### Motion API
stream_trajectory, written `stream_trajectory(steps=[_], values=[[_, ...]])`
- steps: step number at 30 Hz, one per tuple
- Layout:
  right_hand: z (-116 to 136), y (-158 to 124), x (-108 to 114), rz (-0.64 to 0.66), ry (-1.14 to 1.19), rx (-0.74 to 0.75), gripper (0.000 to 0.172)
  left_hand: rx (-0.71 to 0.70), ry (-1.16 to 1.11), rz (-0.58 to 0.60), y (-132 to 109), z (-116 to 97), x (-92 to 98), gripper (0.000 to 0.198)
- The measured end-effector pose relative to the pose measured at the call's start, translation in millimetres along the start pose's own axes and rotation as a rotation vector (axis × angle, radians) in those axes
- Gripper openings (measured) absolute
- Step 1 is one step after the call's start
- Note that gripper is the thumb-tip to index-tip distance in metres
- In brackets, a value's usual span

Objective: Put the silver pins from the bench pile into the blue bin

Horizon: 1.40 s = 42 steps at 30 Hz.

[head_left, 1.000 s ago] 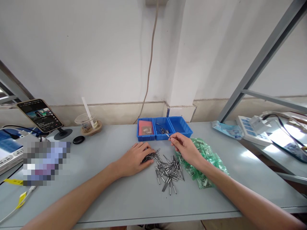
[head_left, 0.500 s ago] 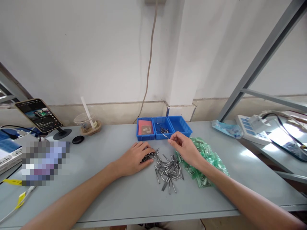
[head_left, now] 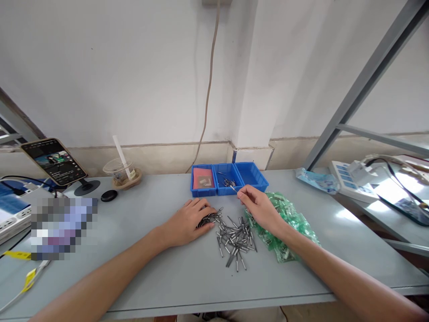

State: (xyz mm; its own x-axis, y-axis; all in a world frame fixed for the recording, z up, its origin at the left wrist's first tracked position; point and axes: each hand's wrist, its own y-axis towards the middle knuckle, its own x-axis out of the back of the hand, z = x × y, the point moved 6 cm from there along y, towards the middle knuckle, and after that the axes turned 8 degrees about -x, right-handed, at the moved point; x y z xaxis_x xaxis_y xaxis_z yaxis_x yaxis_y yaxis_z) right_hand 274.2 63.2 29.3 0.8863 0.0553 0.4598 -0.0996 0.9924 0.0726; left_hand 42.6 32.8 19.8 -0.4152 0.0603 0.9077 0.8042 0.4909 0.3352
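My right hand (head_left: 256, 203) pinches one blind rivet (head_left: 234, 189) between thumb and fingertips, just in front of the blue bins. The rivet points up and left toward the middle blue bin (head_left: 229, 190), in which several more rivets lie. On the table my left hand (head_left: 191, 222) is cupped around part of the metal rivets, thumb toward me and fingers curled over them; its palm side is hidden. A loose heap of blind rivets (head_left: 237, 239) lies between my hands. Beneath and beside my right wrist is a pile of green plastic bags (head_left: 298, 223) with small parts inside.
Joined to the middle bin are a left bin (head_left: 204, 192) with a pink sheet and small pieces, and a right bin (head_left: 251, 172). A phone (head_left: 53, 161) on a stand, a cup (head_left: 122, 172) and a black round lid (head_left: 109, 195) stand left. A blue packet (head_left: 317, 180) lies right.
My right hand has shifted very slightly to the right with the rivet, whose tip now sits a little farther right. My left hand and the heap stay where they were.
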Motion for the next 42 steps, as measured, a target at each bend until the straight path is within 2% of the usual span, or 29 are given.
stream_trajectory(steps=[14, 23, 30, 36, 42], values=[[-4.7, 1.7, -0.7, 0.0, 0.001, -0.021, 0.033, 0.005, -0.002, 0.005, 0.8, 0.7, -0.3, 0.034], [-3.9, 3.0, -1.8, 0.076, 0.195, -0.107, 0.037, 0.002, 0.002, 0.0, 0.0, 1.4, -1.5, 0.034], [-2.8, 2.5, -2.2, 0.065, 0.235, -0.119, 0.033, 0.001, 0.0, 0.001, 0.2, 1.3, -0.4, 0.034], [-0.3, 2.5, -0.4, 0.028, 0.184, -0.099, 0.03, -0.002, -0.007, -0.008, 0.4, 0.8, 0.2, 0.033], [3.6, 0.2, 4.1, -0.061, -0.016, 0.039, 0.023, 0.0, -0.015, -0.006, 0.5, 1.6, 0.1, 0.034]])
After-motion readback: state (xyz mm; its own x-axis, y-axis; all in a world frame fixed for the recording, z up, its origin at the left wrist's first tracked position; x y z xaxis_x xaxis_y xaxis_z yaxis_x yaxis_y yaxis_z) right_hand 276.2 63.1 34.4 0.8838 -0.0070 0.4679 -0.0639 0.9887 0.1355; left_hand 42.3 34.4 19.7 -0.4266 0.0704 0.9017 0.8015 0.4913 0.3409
